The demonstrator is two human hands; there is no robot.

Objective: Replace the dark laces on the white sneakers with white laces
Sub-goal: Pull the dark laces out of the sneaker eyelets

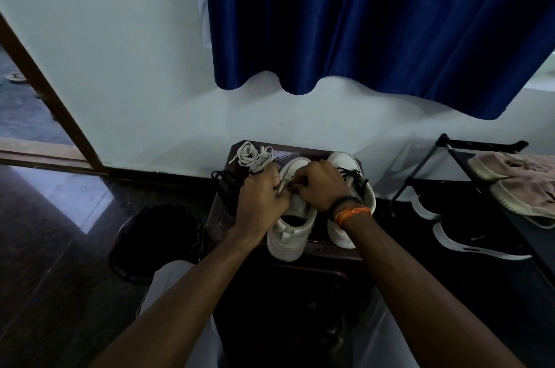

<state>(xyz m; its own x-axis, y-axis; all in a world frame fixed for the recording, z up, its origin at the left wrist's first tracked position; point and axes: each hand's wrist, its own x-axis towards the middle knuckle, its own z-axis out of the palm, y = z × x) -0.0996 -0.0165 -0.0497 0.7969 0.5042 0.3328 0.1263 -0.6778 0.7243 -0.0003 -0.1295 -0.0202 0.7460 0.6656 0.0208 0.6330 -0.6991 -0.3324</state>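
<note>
My two arms were closest to me, reaching up the middle of the frame. My left hand (262, 202) was curled over the left white sneaker (289, 232), and its fingers pinched a white lace end (282, 187). My right hand (322, 184) was curled too, with its fingertips touching the same lace just beside the left hand. I could not tell how tight that hold was. The right white sneaker (350, 187) stood beside it with its dark lace (354, 177) in. Both shoes sat on a small dark table (228, 211) in the middle. A loose white lace (253, 156) lay at the table's upper left. A loose dark lace (223, 178) lay just below it.
</note>
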